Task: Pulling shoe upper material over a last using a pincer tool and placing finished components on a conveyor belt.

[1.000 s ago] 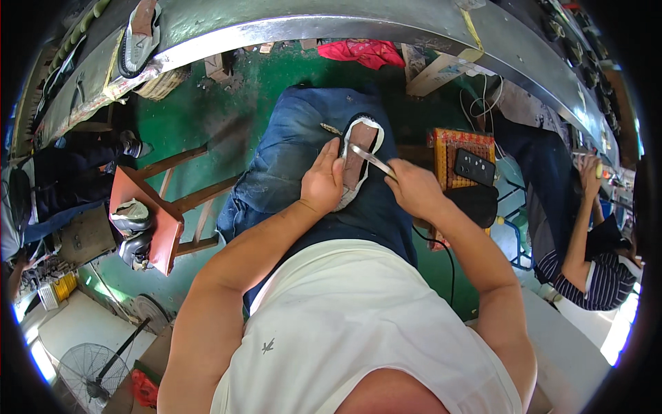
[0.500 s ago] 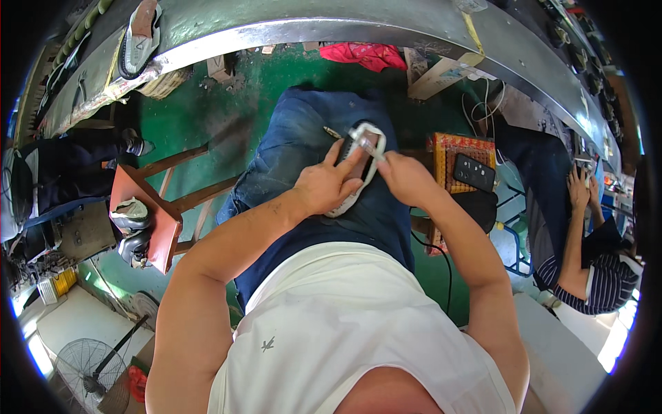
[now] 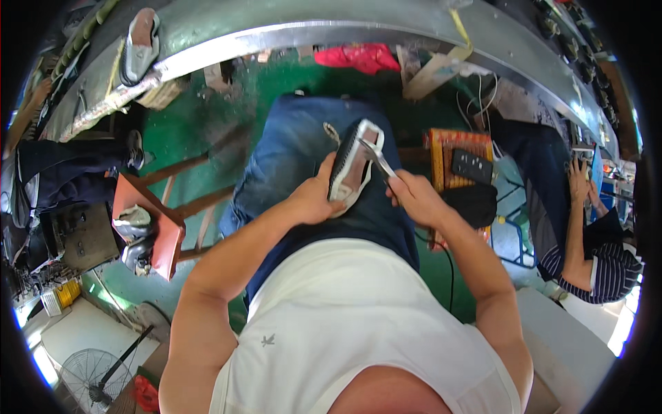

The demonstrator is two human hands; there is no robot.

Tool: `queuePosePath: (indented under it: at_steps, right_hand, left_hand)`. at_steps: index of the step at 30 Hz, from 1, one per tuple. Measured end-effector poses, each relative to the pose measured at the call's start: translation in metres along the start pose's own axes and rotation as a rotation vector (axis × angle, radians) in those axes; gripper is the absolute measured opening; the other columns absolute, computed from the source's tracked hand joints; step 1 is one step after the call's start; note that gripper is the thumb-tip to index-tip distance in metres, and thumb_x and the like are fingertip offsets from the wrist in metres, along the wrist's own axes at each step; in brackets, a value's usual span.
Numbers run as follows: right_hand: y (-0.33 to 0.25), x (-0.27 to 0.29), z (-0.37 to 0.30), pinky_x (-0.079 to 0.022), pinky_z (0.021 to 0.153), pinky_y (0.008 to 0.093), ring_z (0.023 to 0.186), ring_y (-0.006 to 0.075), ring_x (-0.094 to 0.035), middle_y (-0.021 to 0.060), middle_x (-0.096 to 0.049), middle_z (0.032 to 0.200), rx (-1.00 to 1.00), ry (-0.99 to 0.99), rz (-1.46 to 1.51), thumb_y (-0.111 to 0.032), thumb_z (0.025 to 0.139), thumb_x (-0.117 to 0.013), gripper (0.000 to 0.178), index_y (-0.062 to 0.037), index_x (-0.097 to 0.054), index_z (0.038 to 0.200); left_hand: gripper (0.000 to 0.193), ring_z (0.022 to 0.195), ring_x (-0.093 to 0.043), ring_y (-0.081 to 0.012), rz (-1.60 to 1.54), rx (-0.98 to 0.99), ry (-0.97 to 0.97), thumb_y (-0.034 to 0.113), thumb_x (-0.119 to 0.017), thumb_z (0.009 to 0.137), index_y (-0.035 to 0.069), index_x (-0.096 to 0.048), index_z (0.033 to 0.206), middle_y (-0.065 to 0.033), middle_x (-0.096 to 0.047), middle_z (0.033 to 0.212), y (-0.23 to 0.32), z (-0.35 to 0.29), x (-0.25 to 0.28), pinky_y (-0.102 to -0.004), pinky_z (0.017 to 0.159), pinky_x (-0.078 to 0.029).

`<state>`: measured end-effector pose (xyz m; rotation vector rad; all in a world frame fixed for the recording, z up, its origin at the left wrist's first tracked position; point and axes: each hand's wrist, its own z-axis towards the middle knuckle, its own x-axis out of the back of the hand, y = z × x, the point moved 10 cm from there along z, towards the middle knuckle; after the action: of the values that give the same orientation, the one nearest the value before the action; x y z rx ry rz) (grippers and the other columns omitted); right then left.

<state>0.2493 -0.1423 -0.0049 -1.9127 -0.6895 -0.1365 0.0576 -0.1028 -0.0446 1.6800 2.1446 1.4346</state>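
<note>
Across my thighs lies a shoe upper point(image 3: 353, 169), with its brown insole face up, pale folded edges and a dark side with stitching. My left hand point(image 3: 314, 199) grips it from the left at the near end, thumb over the pale edge and fingers along the dark side. My right hand point(image 3: 415, 196) is closed around the handle of a metal hand tool point(image 3: 380, 161), perhaps pincers or a hammer. The tool's narrow head is over the insole near the shoe's far end; I cannot tell if it touches. A small light-coloured item point(image 3: 331, 131) lies on the jeans beside the shoe.
A metal-edged workbench point(image 3: 289, 31) curves across the far side, with another shoe upper point(image 3: 141, 45) on it. At left, shoes sit on a red-brown stool point(image 3: 165, 231). At right are a woven-topped stool point(image 3: 441, 155) with a black device point(image 3: 472, 165) and a seated co-worker point(image 3: 562, 207).
My left hand has shifted from over the insole to the shoe's left side and near end. My right hand has drawn back slightly nearer, and the tool now shows clearly over the insole.
</note>
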Motion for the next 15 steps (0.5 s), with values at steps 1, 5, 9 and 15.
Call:
queuePosePath:
  at_steps: [1,5,9,15]
  right_hand:
    - [0.011,0.007,-0.01,-0.052,0.068,0.0341,0.07,0.0192,-0.066,0.0126,-0.067,0.081,0.035,0.073,0.08,-0.033,0.108,-0.043,0.039,0.0025,-0.059,0.102]
    - [0.064,0.006,-0.034,-0.052,0.068,0.0307,0.072,0.0143,-0.064,0.0075,-0.065,0.084,-0.052,0.208,0.472,-0.032,0.108,-0.044,0.036,0.0003,-0.06,0.11]
    - [0.069,0.003,-0.032,-0.051,0.068,0.0291,0.073,0.0135,-0.063,0.0052,-0.064,0.084,-0.161,0.186,0.622,-0.027,0.105,-0.052,0.03,-0.0005,-0.059,0.115]
    - [0.028,0.015,-0.035,-0.051,0.071,0.0313,0.077,0.0139,-0.064,0.0075,-0.066,0.087,-0.187,0.014,0.3,-0.014,0.094,-0.064,0.033,0.0037,-0.059,0.122]
  left_hand:
    - [0.097,0.106,-0.065,-0.0472,0.12,0.012,0.002,0.021,-0.073,0.084,0.006,-0.013,0.159,-0.0315,-0.065,0.117,0.026,-0.014,0.02,-0.0475,0.095,-0.051]
    - [0.077,0.109,-0.069,-0.0315,-0.129,-0.325,0.367,0.001,-0.079,0.076,0.007,-0.04,0.142,-0.0218,-0.067,0.121,0.075,-0.054,0.105,-0.0372,0.096,-0.052]
    - [0.058,0.104,-0.062,-0.0163,-0.694,-0.686,0.409,0.003,-0.077,0.085,0.003,-0.047,0.133,-0.0094,-0.062,0.118,0.113,-0.023,0.128,-0.0314,0.093,-0.05]
    - [0.079,0.119,-0.058,-0.0244,-0.136,-0.137,-0.01,0.032,-0.081,0.084,-0.003,-0.046,0.146,-0.0228,-0.055,0.138,0.034,0.046,0.028,-0.0355,0.103,-0.047]
